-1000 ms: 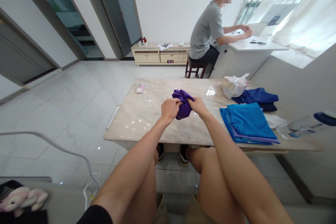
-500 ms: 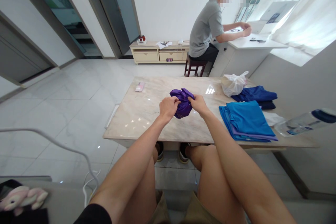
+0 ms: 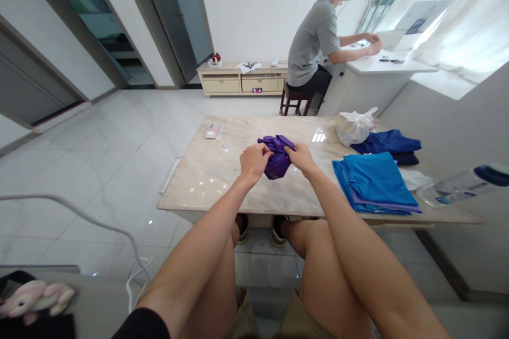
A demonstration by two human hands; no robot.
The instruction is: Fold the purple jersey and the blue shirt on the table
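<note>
A bunched bundle of shiny purple cloth [image 3: 277, 164] is between my two hands at the middle of the marble-topped table. My left hand [image 3: 254, 161] pinches its left side, fingers curled inward. On the other side, my right hand [image 3: 300, 157] grips the upper right edge with thumb and fingers closed. Loose flaps stick up at the top of the bundle. Whether anything is wrapped inside cannot be seen. The marble-topped table [image 3: 207, 180] lies beneath both hands.
Folded blue cloths [image 3: 374, 177] are stacked on the right, near a white plastic bag [image 3: 353, 127], dark blue cloth [image 3: 392, 142] and a clear bottle [image 3: 457, 188]. A small pink box [image 3: 212, 131] sits at left. Beyond the table, a person [image 3: 312, 42] sits at a white desk.
My hands keep their hold on the purple cloth. The left hand has shifted very slightly to the left; the flaps at the top have changed shape a little.
</note>
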